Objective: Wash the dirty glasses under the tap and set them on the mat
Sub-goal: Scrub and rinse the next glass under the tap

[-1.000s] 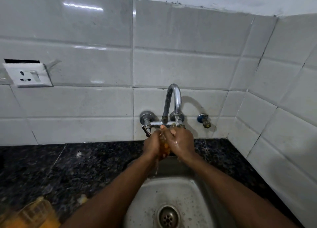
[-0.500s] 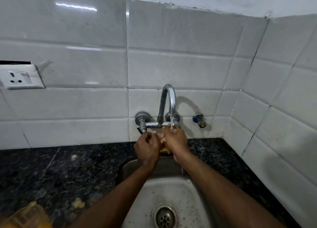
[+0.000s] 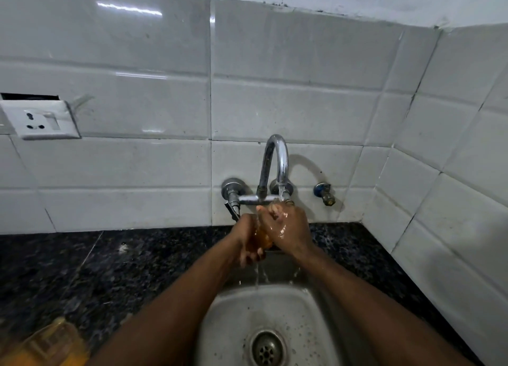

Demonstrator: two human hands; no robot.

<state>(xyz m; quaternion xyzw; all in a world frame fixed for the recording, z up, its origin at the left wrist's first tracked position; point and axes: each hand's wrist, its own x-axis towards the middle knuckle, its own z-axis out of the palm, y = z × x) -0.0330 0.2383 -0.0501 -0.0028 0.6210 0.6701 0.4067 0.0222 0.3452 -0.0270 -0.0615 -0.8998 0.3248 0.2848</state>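
An amber glass (image 3: 262, 237) sits between my two hands right under the chrome tap (image 3: 276, 167). My left hand (image 3: 246, 240) grips it from the left and below. My right hand (image 3: 286, 228) wraps over it from the right, wet, with fingers curled at the rim. Most of the glass is hidden by the hands. Water runs off it into the steel sink (image 3: 233, 308) below. Another amber glass (image 3: 52, 343) stands blurred on the black counter at the lower left.
A dark granite counter (image 3: 110, 264) surrounds the sink, whose drain (image 3: 266, 347) shows at the bottom. White tiles cover both walls. A white socket (image 3: 41, 121) hangs on the left wall. A small blue valve (image 3: 324, 192) sticks out right of the tap.
My hands have shifted on the glass under the tap; the left hand has dropped lower along it. Water now streams down into the sink.
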